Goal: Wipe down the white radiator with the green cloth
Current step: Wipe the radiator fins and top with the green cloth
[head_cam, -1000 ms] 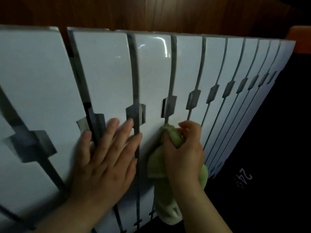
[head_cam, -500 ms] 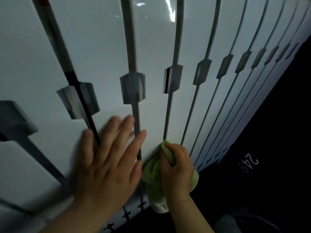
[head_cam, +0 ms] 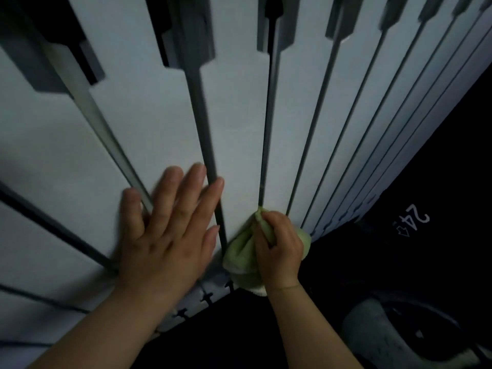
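from the head view, your right hand (head_cam: 279,249) grips the bunched green cloth (head_cam: 242,253) low in a radiator (head_cam: 234,123) groove (slats run upward); left hand (head_cam: 170,230) presses flat, fingers (head_cam: 186,193) spread wide.

Two bare hands, a left hand (head_cam: 170,235) and a right hand (head_cam: 279,251), appear with one crumpled green fabric cloth (head_cam: 241,251), one white slotted metal radiator (head_cam: 159,115) and one white "24" marking (head_cam: 415,221).
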A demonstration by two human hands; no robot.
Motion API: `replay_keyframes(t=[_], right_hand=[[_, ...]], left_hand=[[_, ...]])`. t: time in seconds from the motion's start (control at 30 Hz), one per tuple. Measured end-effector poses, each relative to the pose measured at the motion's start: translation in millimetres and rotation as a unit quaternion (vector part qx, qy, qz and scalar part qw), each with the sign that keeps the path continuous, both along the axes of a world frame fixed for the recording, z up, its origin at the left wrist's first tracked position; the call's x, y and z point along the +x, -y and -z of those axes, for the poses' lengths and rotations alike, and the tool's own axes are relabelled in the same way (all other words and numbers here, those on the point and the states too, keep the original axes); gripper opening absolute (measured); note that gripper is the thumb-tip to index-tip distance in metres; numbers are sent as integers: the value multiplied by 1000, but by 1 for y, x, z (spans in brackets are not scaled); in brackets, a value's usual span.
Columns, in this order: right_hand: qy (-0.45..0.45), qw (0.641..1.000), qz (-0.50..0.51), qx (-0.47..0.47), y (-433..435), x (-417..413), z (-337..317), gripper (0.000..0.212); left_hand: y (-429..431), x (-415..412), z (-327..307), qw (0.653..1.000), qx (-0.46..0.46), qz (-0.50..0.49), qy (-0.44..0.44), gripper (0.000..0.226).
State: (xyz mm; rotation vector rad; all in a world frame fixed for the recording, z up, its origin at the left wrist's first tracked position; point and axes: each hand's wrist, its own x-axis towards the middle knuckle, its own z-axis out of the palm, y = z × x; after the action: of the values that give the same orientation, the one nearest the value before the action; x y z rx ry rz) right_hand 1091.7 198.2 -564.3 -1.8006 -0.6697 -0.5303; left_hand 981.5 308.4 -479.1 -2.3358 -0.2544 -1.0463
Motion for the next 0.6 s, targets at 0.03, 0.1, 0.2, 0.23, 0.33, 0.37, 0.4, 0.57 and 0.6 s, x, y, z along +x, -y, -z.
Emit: replay_keyframes(t=[0.03,0.1,0.2,0.23,0.33,0.37,0.4,0.57,0.6], right_hand=[[-2,1000,-6,1,1,-1,3,20],[-6,1000,-7,-2,1,-5,11,20],[-19,1000,-4,-3,1,-5,25,19],[-24,1000,-5,-5,2,-5,30,20],[-57,998,-5,-25,4,-8,52,21],[-75,997,-3,-26,5,-9,59,21],[-89,996,1,-26,5,-9,65,24],[-98,992,-19,-72,10,-4,101,27],[-112,990,-13,-84,11,-5,109,23]], left_hand=[[2,0,2,1000,-8,1,2,64],[10,-1,8,998,-50,20,19,60],[26,-4,32,991,-123,55,4,58],[31,-5,44,989,-132,63,-16,58],[32,-6,75,990,-113,50,-67,63],[29,-6,83,992,-97,38,-71,64],[25,-6,88,994,-80,27,-71,63],[19,-3,101,997,-36,-1,-72,56],[18,-3,102,997,-36,-1,-72,56]])
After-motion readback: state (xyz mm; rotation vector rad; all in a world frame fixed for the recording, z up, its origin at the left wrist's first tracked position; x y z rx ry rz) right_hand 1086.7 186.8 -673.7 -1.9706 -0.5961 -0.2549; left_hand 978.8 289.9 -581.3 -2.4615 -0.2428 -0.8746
